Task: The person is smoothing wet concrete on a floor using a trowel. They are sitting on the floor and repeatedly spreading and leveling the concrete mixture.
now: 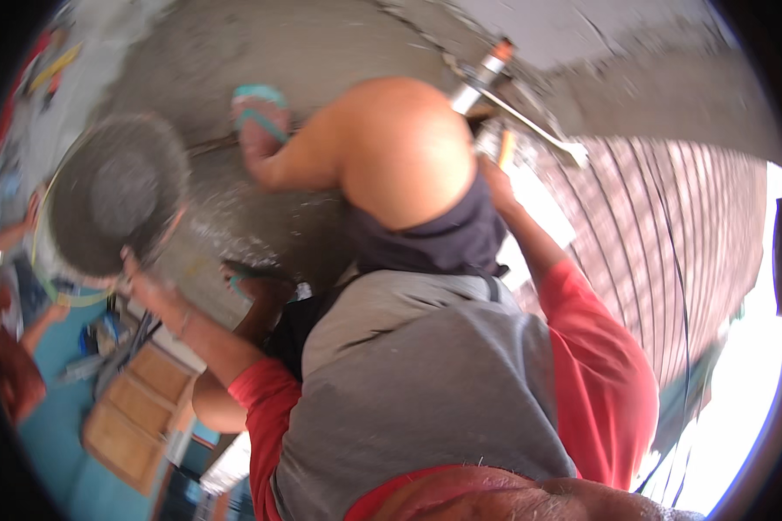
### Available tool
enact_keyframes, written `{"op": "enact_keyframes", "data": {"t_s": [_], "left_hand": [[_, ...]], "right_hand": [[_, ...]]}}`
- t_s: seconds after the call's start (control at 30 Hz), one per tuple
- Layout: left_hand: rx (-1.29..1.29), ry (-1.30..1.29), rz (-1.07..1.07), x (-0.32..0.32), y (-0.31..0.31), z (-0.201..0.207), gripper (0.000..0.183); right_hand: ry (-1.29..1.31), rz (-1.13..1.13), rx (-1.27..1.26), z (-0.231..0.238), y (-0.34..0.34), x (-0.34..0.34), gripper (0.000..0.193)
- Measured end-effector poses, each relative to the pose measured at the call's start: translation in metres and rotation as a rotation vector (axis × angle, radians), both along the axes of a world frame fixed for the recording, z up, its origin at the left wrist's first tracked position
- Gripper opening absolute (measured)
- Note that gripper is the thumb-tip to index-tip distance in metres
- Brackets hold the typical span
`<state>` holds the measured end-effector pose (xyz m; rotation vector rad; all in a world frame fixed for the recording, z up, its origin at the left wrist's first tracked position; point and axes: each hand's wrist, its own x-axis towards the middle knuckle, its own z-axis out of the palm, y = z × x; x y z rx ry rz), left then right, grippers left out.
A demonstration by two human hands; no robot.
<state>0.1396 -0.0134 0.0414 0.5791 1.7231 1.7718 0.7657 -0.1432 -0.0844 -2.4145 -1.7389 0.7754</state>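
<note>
At the left, a round grey bucket [117, 195] is turned with its mouth toward me, its inside coated in grey, with a yellow-green curve along the outer side. My left hand [148, 291] is closed on its near rim, thumb over the edge. My right hand [495, 184] is beyond my bent knee, partly hidden and blurred. It is closed around a tool with a yellow-orange handle [506, 149]; the tool's other end cannot be made out.
Another person's hand [36, 208] is at the bucket's far-left side. Wet grey cement floor [243, 204] surrounds my sandalled feet. Beside my right hand are a silver tube with an orange tip [487, 76], a pale bar [539, 130] and ribbed roofing [634, 226]. A wooden panel door [139, 417] is lower left.
</note>
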Motion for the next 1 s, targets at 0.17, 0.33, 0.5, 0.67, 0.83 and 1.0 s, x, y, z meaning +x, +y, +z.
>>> {"op": "enact_keyframes", "data": {"t_s": [0.17, 0.33, 0.5, 0.67, 0.83, 1.0], "left_hand": [[0.276, 0.026, 0.036, 0.021, 0.01, 0.003, 0.045], [0.353, 0.104, 0.021, 0.034, 0.004, 0.016, 0.037], [0.321, 0.26, 0.003, 0.043, 0.016, 0.032, 0.045], [0.247, 0.448, 0.036, 0.04, 0.008, 0.025, 0.047], [0.275, 0.429, 0.074, 0.054, 0.008, 0.04, 0.043], [0.265, 0.374, 0.062, 0.048, 0.008, 0.028, 0.037]], "right_hand": [[0.406, 0.437, 0.278, 0.085, 0.018, -0.008, 0.053], [0.193, 0.312, 0.177, 0.16, 0.14, -0.058, 0.044], [0.181, 0.874, 0.55, 0.26, 0.25, -0.158, 0.046], [-0.184, 1.373, 0.663, 0.306, 0.286, -0.312, 0.041], [-0.212, 1.215, 0.578, 0.276, 0.292, -0.381, 0.034], [0.377, 0.956, -0.116, 0.176, 0.293, -0.383, 0.028]]}}
